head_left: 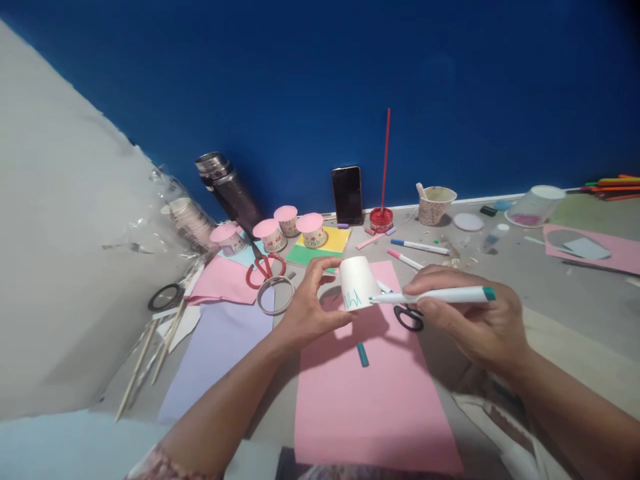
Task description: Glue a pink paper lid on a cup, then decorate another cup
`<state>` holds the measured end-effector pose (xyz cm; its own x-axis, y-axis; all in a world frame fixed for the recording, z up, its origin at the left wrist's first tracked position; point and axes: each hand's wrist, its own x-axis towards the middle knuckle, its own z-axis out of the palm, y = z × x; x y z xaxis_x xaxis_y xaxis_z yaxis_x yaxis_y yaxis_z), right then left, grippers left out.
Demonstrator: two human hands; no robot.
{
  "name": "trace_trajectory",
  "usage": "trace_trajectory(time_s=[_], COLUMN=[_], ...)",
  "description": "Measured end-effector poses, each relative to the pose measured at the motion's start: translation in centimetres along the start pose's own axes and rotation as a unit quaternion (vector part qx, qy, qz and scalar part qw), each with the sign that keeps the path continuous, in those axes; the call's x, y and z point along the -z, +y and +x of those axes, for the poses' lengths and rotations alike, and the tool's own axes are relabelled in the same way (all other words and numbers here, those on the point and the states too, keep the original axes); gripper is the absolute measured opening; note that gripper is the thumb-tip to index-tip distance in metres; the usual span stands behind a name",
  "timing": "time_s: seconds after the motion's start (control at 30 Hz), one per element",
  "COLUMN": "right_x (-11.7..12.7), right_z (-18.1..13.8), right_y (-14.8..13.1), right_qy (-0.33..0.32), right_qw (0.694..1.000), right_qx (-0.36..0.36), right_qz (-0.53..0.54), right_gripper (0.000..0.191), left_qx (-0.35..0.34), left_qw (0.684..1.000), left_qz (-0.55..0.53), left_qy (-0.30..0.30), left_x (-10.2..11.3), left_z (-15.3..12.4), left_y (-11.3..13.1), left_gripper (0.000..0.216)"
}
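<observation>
My left hand (313,303) grips a white paper cup (357,280) by its rim and base, holding it above a pink sheet (370,407). Green zigzag strokes run along the cup's lower side. Pinched in my right hand (470,317) is a white marker (450,294) with a green end, its tip at the cup's side near the strokes. The green marker cap (363,355) lies loose on the pink sheet below. Black-handled scissors (409,318) rest partly hidden behind my right hand's marker.
Several small decorated cups with pink tops (311,230) stand at the back left, beside red-handled scissors (265,267) and a tape roll (275,295). A thermos (230,190), a phone (347,195) and a red stick in a red base (381,220) stand along the blue wall.
</observation>
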<state>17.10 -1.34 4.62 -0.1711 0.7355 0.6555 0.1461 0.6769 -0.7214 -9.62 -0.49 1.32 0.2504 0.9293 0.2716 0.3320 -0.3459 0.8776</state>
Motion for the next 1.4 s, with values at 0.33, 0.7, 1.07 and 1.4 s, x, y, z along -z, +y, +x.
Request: trace_trajectory(time_s=[0.33, 0.7, 1.07, 1.4], right_x=[-0.5, -0.2, 0.4, 0.4], right_z=[0.0, -0.1, 0.0, 0.0], right_y=[0.1, 0.3, 0.5, 0.6], right_qy=[-0.043, -0.05, -0.054, -0.048], right_qw=[0.999, 0.998, 0.996, 0.992], right_qx=[-0.012, -0.048, -0.069, -0.102], right_qz=[0.026, 0.005, 0.001, 0.062], right_gripper=[0.017, 0.011, 0.012, 0.01], left_qx=[0.0, -0.014, -0.007, 0.024], left_qw=[1.0, 1.0, 0.997, 0.984], left_qz=[0.025, -0.004, -0.078, -0.175], left_qy=[0.003, -0.007, -0.006, -0.016], left_x=[-0.1, -0.2, -0.7, -1.4], left_z=[-0.1, -0.1, -0.1, -0.1], left_y=[0.5, -0.1, -0.8, -0.6], left_gripper=[0.08, 0.081, 0.081, 0.078])
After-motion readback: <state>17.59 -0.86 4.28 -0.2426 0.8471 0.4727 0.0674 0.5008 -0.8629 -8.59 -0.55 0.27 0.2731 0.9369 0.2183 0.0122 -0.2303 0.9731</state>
